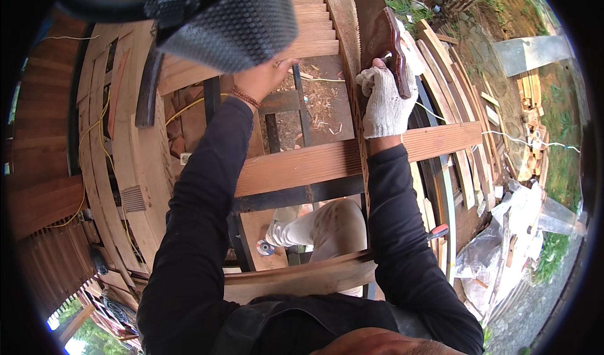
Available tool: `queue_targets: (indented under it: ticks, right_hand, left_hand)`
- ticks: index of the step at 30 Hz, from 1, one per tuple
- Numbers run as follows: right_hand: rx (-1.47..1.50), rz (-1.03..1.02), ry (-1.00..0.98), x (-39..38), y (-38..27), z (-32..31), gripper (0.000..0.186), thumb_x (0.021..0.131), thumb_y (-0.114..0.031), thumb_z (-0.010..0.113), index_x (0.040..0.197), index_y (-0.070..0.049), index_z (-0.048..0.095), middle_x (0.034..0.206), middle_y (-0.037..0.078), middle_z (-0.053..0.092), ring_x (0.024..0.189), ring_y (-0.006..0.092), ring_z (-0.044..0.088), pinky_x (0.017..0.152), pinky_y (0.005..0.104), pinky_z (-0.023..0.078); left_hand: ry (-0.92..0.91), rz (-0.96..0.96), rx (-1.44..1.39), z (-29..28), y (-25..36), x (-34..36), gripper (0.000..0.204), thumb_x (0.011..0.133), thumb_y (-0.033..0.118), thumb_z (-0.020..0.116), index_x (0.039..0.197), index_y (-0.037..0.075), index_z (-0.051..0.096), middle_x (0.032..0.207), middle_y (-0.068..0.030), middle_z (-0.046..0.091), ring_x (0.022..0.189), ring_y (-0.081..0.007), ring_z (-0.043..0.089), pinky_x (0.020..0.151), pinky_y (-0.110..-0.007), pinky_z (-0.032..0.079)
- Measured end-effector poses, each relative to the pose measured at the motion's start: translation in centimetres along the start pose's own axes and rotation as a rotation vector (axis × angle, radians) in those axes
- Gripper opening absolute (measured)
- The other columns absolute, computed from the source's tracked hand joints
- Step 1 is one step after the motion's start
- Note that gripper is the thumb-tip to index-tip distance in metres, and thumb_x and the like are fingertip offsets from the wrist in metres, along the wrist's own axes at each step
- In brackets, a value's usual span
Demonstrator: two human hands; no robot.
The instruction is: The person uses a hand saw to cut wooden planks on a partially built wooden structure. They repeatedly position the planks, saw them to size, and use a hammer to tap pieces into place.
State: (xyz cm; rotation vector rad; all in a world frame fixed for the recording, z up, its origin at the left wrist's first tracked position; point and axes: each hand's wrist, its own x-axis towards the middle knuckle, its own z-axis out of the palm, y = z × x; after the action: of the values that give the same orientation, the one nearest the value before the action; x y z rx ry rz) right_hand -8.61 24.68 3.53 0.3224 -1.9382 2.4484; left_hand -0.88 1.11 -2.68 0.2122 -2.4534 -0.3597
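Observation:
My right hand (387,103) wears a white knit glove and is closed around the brown wooden handle (399,59) of a handsaw. The saw's wide blade (371,21) runs up and away beside a long, narrow plank (341,15), its toothed edge facing that plank. My bare left hand (267,81), with a beaded bracelet at the wrist, is near the ends of several wooden slats (308,24). One digit stretches out to the right; a dark textured thing (233,24) close to the camera hides the other fingers. Across the middle lies a reddish-brown board (296,166).
A dark metal frame (296,194) stands under the boards. Long planks (100,153) lie at left with a yellow cord along them. Offcuts and clear plastic sheeting (503,229) are at right. A red-tipped tool (438,230) sits beside my right forearm; a grinder-like disc (265,247) is below.

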Motion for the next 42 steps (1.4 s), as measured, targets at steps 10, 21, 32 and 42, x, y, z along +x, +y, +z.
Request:
queue_targets:
  ticks: [10, 21, 32, 42]
  right_hand:
    - [0.26, 0.155, 0.034, -0.5, 0.0, 0.5, 0.012, 0.097, -0.001, 0.07, 0.108, -0.004, 0.067, 0.081, 0.001, 0.065, 0.065, 0.009, 0.06, 0.055, 0.0242, 0.047]
    - [0.289, 0.166, 0.107, -0.7, -0.6, 1.1, 0.012, 0.093, -0.003, 0.063, 0.105, 0.001, 0.063, 0.078, 0.004, 0.062, 0.058, 0.0138, 0.055, 0.059, 0.0321, 0.053]
    - [0.239, 0.138, 0.007, 0.1, 0.6, -0.1, 0.011, 0.099, -0.006, 0.055, 0.101, 0.0, 0.064, 0.076, 0.001, 0.054, 0.059, 0.0118, 0.049, 0.072, 0.0402, 0.06]
    - [0.341, 0.197, 0.097, -0.1, 0.5, 0.1, 0.017, 0.098, -0.001, 0.063, 0.115, 0.003, 0.061, 0.089, 0.008, 0.065, 0.064, 0.0154, 0.059, 0.059, 0.0281, 0.052]
  left_hand:
    - [0.008, -0.005, -0.069, 0.1, 0.1, 0.2, 0.037, 0.078, 0.026, 0.087, 0.11, 0.009, 0.081, 0.094, -0.007, 0.061, 0.096, -0.0292, 0.058, 0.085, -0.043, 0.05]
    - [0.051, 0.023, -0.105, 0.4, 0.4, 0.1, 0.036, 0.078, 0.028, 0.086, 0.109, 0.011, 0.082, 0.094, -0.0064, 0.063, 0.098, -0.0294, 0.058, 0.088, -0.043, 0.049]
    - [0.038, 0.04, -0.099, -1.3, 0.7, 0.9, 0.032, 0.077, 0.031, 0.087, 0.104, 0.014, 0.082, 0.093, -0.0026, 0.062, 0.101, -0.0249, 0.059, 0.095, -0.042, 0.048]
    - [0.0, -0.487, -0.385, -1.7, -1.1, 3.7, 0.035, 0.093, 0.033, 0.077, 0.114, 0.005, 0.078, 0.098, -0.0126, 0.073, 0.082, -0.0255, 0.073, 0.076, -0.037, 0.058]
